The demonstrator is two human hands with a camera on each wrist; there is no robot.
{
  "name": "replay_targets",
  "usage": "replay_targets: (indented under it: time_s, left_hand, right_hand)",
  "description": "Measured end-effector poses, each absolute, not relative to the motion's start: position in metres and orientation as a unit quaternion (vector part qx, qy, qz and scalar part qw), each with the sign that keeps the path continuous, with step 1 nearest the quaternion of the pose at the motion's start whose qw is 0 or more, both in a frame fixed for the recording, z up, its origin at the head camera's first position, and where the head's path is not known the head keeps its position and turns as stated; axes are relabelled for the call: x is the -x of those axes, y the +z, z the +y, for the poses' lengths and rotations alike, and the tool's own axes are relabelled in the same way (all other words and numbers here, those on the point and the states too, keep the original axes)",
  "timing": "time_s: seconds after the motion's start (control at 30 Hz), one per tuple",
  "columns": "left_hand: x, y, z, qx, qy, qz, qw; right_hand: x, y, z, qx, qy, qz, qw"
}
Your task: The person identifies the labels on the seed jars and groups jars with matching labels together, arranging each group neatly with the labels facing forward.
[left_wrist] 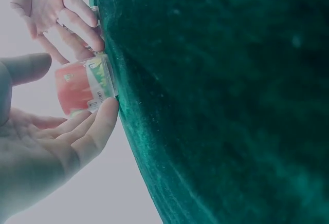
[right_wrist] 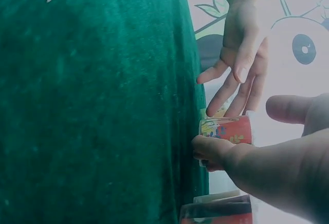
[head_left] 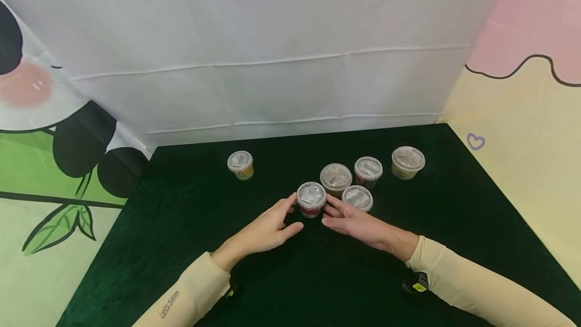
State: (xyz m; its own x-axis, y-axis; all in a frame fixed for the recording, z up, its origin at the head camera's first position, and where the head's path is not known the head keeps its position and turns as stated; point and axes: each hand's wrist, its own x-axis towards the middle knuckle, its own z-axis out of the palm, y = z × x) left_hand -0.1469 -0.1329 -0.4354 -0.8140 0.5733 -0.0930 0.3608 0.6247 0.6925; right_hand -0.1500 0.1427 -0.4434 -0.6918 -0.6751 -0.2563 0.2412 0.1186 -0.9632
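Note:
A small lidded plastic cup (head_left: 311,197) with a red label stands on the dark green cloth between the two hands. My left hand (head_left: 269,228) lies at its left side, relaxed fingers reaching along it. On the opposite side, my right hand (head_left: 358,222) has its fingertips at the cup. In the left wrist view, the left fingers (left_wrist: 97,126) rest by the red cup (left_wrist: 77,88) and the thumb stands apart. The right wrist view shows the right fingers (right_wrist: 208,147) partly covering the cup (right_wrist: 234,130). Right behind it is a wider lidded cup (head_left: 336,177).
Another lidded cup (head_left: 358,198) sits just past the right hand, with one more cup (head_left: 368,171) behind. A yellowish cup (head_left: 408,162) stands far right, an orange-labelled cup (head_left: 240,164) far left. White fabric (head_left: 290,90) hangs along the table's back edge.

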Motion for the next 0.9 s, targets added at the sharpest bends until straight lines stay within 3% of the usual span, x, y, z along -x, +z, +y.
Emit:
replay_targets:
  time_s: [0.57,0.9]
  left_hand:
    - [0.137,-0.421,-0.135,-0.282,0.387,0.873,0.09]
    - [0.135,-0.401,-0.135,-0.274,0.444,0.853,-0.009]
  right_hand:
    - [0.15,-0.426,0.14,0.187,-0.649,0.657,0.334]
    - [0.158,-0.4,0.137,0.219,-0.643,0.679,0.278]
